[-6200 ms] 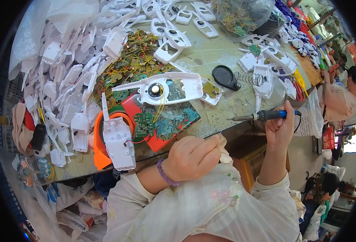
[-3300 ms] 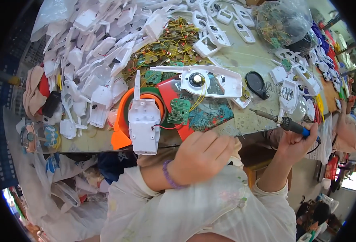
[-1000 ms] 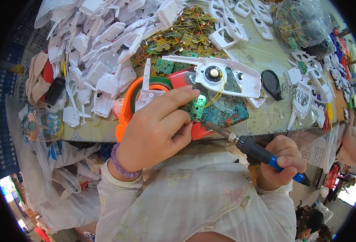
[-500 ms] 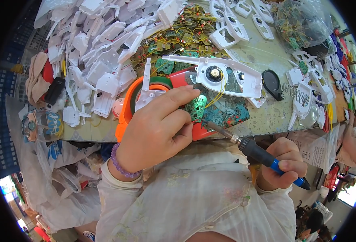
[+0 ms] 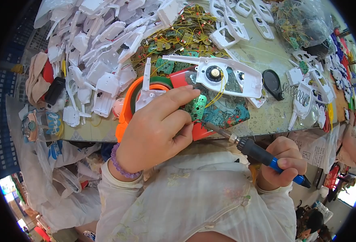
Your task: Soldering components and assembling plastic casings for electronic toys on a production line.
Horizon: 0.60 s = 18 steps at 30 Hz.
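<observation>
My left hand [image 5: 156, 129], its fingers closed, holds a small green circuit board [image 5: 197, 107] above a red-edged work pad. A short red wire shows by the thumb; whether the fingertips also pinch it is hard to see. In my right hand [image 5: 283, 163] is a soldering iron [image 5: 255, 151] with a black and blue handle, its tip pointing left to the board's lower edge. Yellow wires [image 5: 219, 97] run from the board to a round speaker [image 5: 214, 74] in a white plastic housing [image 5: 242, 80], which lies just beyond the board.
An orange tape roll [image 5: 125, 115] stands left of the board. White plastic housings [image 5: 101, 60] are heaped at the far left, beside a pile of wired circuit boards [image 5: 182, 30]. To the right lie a black oval part [image 5: 272, 82], a metal spring [image 5: 299, 94] and a bag of boards [image 5: 303, 24].
The soldering iron's tip has shifted very slightly left along the board's lower edge. My left hand and the board stay in place.
</observation>
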Each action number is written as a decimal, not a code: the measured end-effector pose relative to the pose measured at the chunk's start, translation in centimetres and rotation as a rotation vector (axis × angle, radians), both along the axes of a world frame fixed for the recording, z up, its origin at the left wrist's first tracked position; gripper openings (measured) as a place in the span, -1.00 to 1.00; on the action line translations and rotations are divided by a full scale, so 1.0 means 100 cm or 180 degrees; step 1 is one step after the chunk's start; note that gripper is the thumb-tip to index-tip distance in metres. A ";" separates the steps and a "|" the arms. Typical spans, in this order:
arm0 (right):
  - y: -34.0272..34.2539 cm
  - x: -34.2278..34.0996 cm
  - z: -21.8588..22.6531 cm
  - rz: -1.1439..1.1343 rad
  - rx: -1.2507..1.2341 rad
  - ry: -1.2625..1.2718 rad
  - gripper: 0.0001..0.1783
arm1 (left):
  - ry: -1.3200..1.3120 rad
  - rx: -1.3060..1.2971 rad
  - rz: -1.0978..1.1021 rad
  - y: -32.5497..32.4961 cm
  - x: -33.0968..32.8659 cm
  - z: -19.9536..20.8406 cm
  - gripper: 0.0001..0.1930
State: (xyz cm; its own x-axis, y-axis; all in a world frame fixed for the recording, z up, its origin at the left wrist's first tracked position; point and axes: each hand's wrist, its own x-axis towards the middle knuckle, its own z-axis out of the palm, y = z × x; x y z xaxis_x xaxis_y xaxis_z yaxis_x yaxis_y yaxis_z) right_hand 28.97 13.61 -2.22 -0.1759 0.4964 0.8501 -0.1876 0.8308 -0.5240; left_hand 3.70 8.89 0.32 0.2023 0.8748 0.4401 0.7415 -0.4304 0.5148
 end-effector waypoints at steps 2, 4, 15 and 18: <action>0.000 0.000 0.000 0.0024 -0.0016 -0.0019 -0.66 | 0.0007 0.0005 0.0000 0.000 0.000 0.000 -0.90; 0.001 0.001 0.000 0.0048 -0.0031 -0.0040 -0.65 | -0.0002 0.0001 0.0004 0.000 0.000 0.000 -0.89; -0.002 0.011 -0.002 -0.0269 -0.0196 0.0172 -0.64 | 0.0043 -0.0022 0.0012 0.000 0.001 0.001 -0.89; -0.004 0.016 -0.005 -0.0356 -0.0252 0.0214 -0.64 | 0.0076 -0.0011 0.0012 0.000 0.001 0.002 -0.89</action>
State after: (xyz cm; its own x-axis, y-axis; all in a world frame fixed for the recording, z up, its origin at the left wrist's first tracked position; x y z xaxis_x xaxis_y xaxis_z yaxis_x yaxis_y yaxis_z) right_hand 30.59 13.24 -2.72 -0.0597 0.5756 0.8155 -0.1333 0.8051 -0.5780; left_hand 3.82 8.87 0.52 0.2096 0.8770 0.4323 0.7552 -0.4260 0.4982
